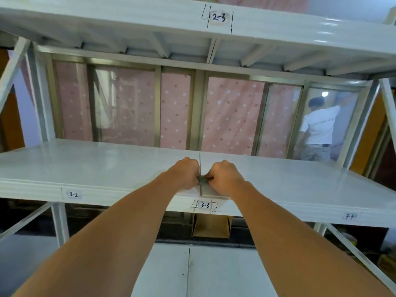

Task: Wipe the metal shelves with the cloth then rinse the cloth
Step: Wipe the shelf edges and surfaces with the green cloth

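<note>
A white metal shelf (85, 168) runs across the middle of the view, with labels 3-2, 3-3 and 3-4 on its front edge. My left hand (185, 173) and my right hand (225, 176) sit close together on it, just above the 3-3 label. Both have curled fingers and together they grip a small bunched grey cloth (202, 179), which shows only as a dark scrap between them. The cloth rests on the shelf next to a black line drawn across the surface.
A higher white shelf (128, 20) labelled 2-3 hangs overhead, and a lower shelf (214, 273) lies beneath my arms. A cardboard box (211, 227) sits under the middle shelf. Behind are pink dotted curtains (231, 116) and windows; a person in a white shirt (319, 129) stands at back right.
</note>
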Demonstrator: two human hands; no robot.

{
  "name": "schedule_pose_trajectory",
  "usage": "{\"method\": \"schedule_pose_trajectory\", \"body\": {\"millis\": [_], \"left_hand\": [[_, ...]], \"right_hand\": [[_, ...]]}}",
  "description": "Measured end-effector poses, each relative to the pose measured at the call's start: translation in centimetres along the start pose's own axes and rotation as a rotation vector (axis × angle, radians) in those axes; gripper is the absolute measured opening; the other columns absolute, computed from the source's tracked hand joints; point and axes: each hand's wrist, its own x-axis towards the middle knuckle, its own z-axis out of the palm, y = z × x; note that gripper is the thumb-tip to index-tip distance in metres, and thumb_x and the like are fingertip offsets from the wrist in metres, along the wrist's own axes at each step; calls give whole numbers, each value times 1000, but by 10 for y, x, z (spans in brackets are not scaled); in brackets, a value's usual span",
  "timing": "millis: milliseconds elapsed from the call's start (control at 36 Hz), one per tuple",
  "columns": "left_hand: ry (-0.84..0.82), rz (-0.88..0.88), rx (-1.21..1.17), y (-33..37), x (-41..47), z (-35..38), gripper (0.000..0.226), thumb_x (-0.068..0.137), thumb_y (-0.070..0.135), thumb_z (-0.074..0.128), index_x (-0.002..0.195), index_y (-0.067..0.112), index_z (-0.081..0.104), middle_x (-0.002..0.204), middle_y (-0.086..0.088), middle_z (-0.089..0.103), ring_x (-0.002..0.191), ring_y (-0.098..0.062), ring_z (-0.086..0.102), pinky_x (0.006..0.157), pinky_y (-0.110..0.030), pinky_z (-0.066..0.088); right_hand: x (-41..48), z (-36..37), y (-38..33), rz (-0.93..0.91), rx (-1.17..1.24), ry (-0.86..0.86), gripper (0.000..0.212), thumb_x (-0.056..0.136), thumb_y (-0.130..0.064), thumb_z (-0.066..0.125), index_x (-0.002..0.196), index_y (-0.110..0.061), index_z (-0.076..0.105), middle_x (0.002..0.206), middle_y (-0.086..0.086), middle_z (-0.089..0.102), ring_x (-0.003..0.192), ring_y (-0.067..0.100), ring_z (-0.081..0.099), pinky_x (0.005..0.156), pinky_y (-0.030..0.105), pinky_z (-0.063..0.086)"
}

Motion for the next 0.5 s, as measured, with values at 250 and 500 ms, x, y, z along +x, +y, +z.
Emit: {"method": "schedule_pose_trajectory", "body": {"millis": [250, 500], "left_hand": [[32, -24, 34, -35, 80, 16, 16, 87, 24, 66, 93, 10, 70, 88, -9, 60, 87, -28, 59, 67, -32, 45], [-2, -59, 81, -79, 170, 26, 24, 86, 25, 66, 103, 10, 75, 81, -8, 61, 75, -26, 57, 66, -32, 47]], "right_hand": [[78, 23, 14, 14, 83, 17, 26, 89, -26, 61, 111, -26, 76, 109, 8, 68, 97, 29, 61, 82, 29, 52], [174, 48, 27, -24, 122, -14, 31, 94, -24, 60, 123, -25, 71, 116, 11, 66, 103, 30, 62, 93, 30, 51]]}}
